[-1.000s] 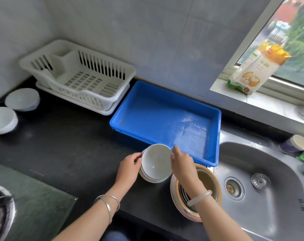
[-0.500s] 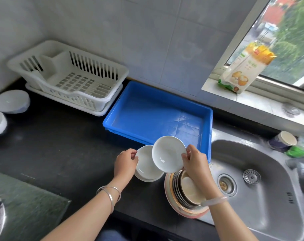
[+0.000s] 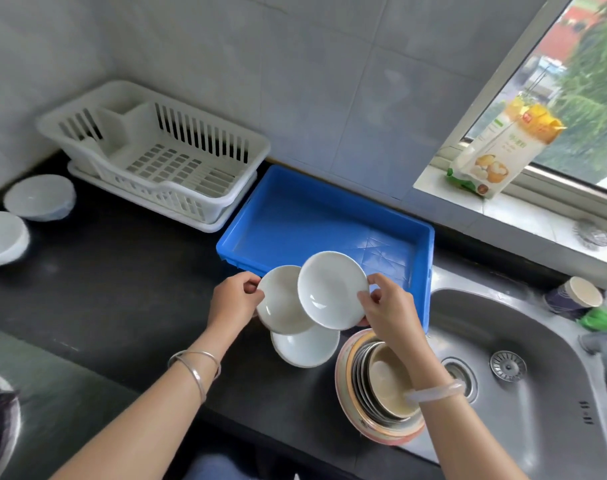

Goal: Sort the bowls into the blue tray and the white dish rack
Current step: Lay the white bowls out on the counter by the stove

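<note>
My right hand [image 3: 387,313] holds a small white bowl [image 3: 331,291] by its rim, lifted and tilted toward me in front of the blue tray [image 3: 330,216]. My left hand [image 3: 234,297] grips a second white bowl [image 3: 279,303] at its left edge, partly behind the first. A third white bowl [image 3: 305,349] rests on the black counter beneath them. The white dish rack [image 3: 156,150] stands at the back left with nothing in it. A stack of beige and striped bowls [image 3: 378,386] sits by the sink edge.
Two covered white bowls [image 3: 40,197] lie on the far left of the counter. A steel sink [image 3: 524,358] is on the right, with a paper cup [image 3: 572,297] beside it. A yellow packet [image 3: 503,147] leans on the window sill.
Both hands rose from the counter stack. The right hand lifted the top bowl up and right; the left hand lifted the second bowl off, leaving a third one on the counter.
</note>
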### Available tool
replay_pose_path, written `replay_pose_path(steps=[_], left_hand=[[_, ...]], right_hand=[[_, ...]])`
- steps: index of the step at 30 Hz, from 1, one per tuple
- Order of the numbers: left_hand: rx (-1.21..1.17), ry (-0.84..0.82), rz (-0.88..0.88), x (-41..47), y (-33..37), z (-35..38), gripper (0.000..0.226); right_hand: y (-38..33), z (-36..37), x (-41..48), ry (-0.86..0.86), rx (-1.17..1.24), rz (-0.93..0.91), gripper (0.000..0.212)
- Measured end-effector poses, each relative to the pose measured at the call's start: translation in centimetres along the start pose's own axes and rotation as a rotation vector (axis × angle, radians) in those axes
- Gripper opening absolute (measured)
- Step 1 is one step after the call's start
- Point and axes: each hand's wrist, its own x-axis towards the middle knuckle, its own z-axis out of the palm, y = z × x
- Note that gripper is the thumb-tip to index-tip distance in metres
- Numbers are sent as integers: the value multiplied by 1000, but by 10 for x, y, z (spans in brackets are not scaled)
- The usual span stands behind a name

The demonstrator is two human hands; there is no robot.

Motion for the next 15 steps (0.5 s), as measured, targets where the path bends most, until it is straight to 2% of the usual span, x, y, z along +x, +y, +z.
replay_pose_path(steps=[6,10,15], left_hand=[[-162,155,-122,19,-24,-56,23],[-340,293,-263,26,-54,-95,33],[-472,503,-329,31,-96,-143,37]], right_hand=[[-45,29,25,-77,87,-64,7],[-79,67,42,-154,108,-89,6],[-124,128,64,-271,175,-94,7]])
